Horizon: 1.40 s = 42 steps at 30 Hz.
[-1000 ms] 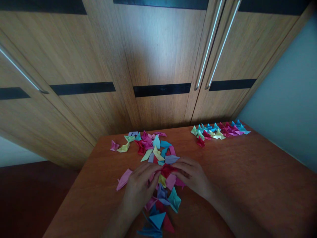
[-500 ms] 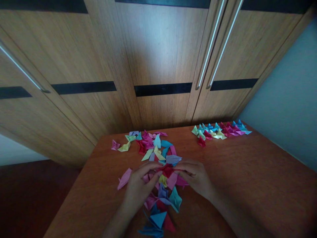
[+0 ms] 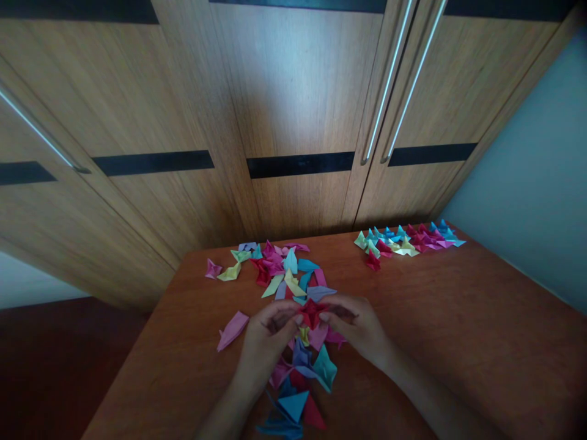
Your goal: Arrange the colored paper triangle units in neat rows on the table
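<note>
A red folded-paper boat (image 3: 310, 314) is held between my two hands above the middle of a paper pile. My left hand (image 3: 269, 333) pinches its left end between thumb and fingers. On the other end, my right hand (image 3: 356, 324) grips in the same way. The boat's folds are spread, so its inside shows. Just beyond it lies a lavender folded paper (image 3: 321, 293). Under and in front of my hands are a yellow piece (image 3: 303, 335), a purple-blue piece (image 3: 302, 354) and a teal piece (image 3: 325, 368), partly hidden by the hands.
Several upright paper boats stand in rows (image 3: 408, 239) at the table's back right, with a red one (image 3: 373, 261) in front. A pink folded paper (image 3: 233, 330) lies left of my hand. Blue pieces (image 3: 293, 405) are near the front. Wooden cabinet doors (image 3: 298, 201) rise behind the table (image 3: 458, 330).
The red paper boat has opened wider between my fingers, from a flatter shape to a spread star-like one. Both hands have turned slightly and stay in nearly the same place.
</note>
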Tool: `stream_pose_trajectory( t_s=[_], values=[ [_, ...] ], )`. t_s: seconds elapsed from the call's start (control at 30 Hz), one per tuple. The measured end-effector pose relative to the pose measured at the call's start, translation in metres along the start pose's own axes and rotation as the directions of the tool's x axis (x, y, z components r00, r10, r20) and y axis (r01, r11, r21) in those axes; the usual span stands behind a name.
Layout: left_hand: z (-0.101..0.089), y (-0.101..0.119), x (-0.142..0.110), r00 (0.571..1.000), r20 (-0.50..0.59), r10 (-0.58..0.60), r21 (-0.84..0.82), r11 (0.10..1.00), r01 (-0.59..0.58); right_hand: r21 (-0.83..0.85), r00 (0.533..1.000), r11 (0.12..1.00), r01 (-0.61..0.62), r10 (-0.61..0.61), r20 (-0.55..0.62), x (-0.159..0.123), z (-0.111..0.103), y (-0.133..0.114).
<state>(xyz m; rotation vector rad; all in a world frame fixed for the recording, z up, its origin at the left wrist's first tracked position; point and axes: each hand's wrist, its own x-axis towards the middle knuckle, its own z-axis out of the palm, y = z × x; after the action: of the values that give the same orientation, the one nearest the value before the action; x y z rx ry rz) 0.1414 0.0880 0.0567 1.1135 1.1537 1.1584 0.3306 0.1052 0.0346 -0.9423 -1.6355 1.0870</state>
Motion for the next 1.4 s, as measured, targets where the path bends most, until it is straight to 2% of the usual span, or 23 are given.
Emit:
stream_pose_trajectory(
  t_s=[0.2, 0.37, 0.57, 0.8, 0.93, 1.07, 1.27, 1.4],
  values=[
    [0.001, -0.005, -0.001, 0.999, -0.017, 0.048, 0.058, 0.997, -0.046, -0.105, 0.991, 0.985, 0.136, -0.137, -0.001, 0.001, 0.0, -0.002],
    [0.002, -0.005, -0.003, 0.996, -0.005, 0.094, 0.18, 0.979, -0.092, -0.134, 0.984, 0.976, 0.174, -0.179, -0.024, 0.001, 0.002, -0.001],
    [0.002, -0.005, -0.004, 0.996, -0.027, 0.081, 0.203, 0.976, -0.074, -0.116, 0.98, 0.974, 0.193, -0.196, -0.024, 0.0, 0.002, -0.003],
    [0.002, -0.005, -0.005, 0.998, -0.012, 0.056, 0.113, 0.992, -0.054, -0.055, 0.976, 0.98, 0.189, -0.182, 0.118, 0.002, -0.002, -0.009],
    [0.001, -0.006, -0.005, 0.997, 0.035, 0.063, 0.144, 0.987, -0.067, -0.053, 0.965, 0.979, 0.198, -0.185, 0.188, 0.003, -0.005, -0.013],
    [0.0, -0.008, -0.003, 0.996, 0.035, 0.088, 0.195, 0.976, -0.093, -0.078, 0.974, 0.976, 0.202, -0.192, 0.122, 0.001, -0.002, -0.008],
    [-0.002, -0.011, -0.005, 0.994, 0.011, 0.109, 0.245, 0.963, -0.108, 0.028, 0.999, 0.999, 0.046, -0.046, -0.014, -0.006, 0.006, 0.001],
    [-0.001, -0.008, -0.005, 0.996, 0.013, 0.091, 0.229, 0.969, -0.092, -0.098, 0.992, 0.988, 0.121, -0.123, -0.019, -0.004, 0.005, -0.002]
  ],
)
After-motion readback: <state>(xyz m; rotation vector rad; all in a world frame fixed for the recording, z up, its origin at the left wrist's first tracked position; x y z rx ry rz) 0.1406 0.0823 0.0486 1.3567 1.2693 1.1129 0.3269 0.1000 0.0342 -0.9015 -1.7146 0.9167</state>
